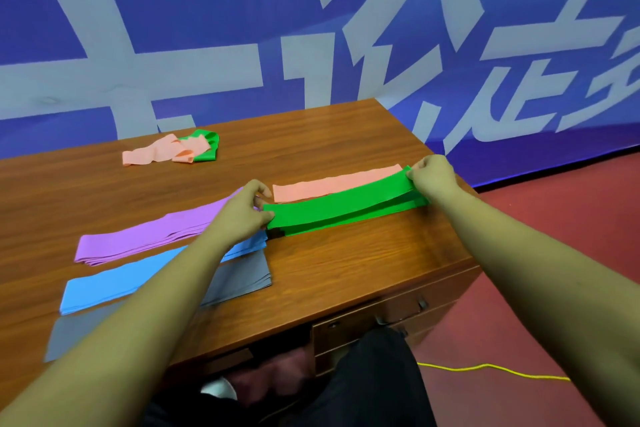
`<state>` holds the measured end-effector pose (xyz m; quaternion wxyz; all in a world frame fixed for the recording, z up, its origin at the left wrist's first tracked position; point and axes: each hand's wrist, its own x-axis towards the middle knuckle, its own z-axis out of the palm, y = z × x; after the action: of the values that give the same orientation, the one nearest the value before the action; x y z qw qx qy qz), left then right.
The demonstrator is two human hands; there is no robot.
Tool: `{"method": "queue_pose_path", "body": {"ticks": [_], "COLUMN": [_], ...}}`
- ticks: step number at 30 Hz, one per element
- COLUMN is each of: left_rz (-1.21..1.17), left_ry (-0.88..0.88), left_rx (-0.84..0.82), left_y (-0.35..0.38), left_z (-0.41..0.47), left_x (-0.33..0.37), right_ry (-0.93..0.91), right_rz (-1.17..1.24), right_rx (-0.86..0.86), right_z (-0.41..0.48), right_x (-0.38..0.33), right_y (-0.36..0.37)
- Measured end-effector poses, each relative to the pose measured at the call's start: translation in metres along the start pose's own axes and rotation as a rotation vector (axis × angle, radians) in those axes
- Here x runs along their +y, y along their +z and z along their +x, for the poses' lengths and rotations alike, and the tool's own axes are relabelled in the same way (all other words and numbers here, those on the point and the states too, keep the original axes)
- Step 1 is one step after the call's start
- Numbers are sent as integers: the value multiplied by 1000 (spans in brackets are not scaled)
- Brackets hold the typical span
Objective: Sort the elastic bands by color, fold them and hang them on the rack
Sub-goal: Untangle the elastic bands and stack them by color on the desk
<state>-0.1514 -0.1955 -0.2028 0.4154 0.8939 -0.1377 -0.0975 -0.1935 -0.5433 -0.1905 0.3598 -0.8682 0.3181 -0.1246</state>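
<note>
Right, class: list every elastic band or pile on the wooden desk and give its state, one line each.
Green elastic band: folded, pinched at both ends by left hand and right hand.
Flat peach band: lying straight.
Purple band: folded flat.
Blue band: folded flat.
Grey band: folded flat.
Peach-and-green heap: crumpled, unsorted.

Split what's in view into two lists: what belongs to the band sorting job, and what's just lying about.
Job:
green band, held at its ends by left hand and right hand
pink band
purple band
blue band
grey band
unsorted pink and green heap

Lying about:
yellow cord on floor
wall banner
</note>
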Motion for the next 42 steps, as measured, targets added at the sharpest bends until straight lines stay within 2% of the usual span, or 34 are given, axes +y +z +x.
{"method": "queue_pose_path", "body": {"ticks": [4,14,17,22,26,34,42], "left_rz": [226,428,480,545,509,529,372], "left_ry": [76,93,112,196,187,-101,-165], "left_rx": [48,86,79,172,211,285,353], "left_y": [17,48,54,49,15,-96,-134], "left_z": [7,22,20,18,32,66,119], "left_x": [6,4,-1,0,-1,-62,-127], "right_ry": [-11,-47,-95,-213,-319,-540,-604], "right_rz": [-51,-134,-199,-325,-277,-176,-234], "right_rx": [21,60,96,199,72,-155,-367], "right_z": [4,9,6,-3,-13,-40,-24], "right_x": [18,47,49,39,-9,-148,-231], "right_y": [7,24,29,30,42,131,245]}}
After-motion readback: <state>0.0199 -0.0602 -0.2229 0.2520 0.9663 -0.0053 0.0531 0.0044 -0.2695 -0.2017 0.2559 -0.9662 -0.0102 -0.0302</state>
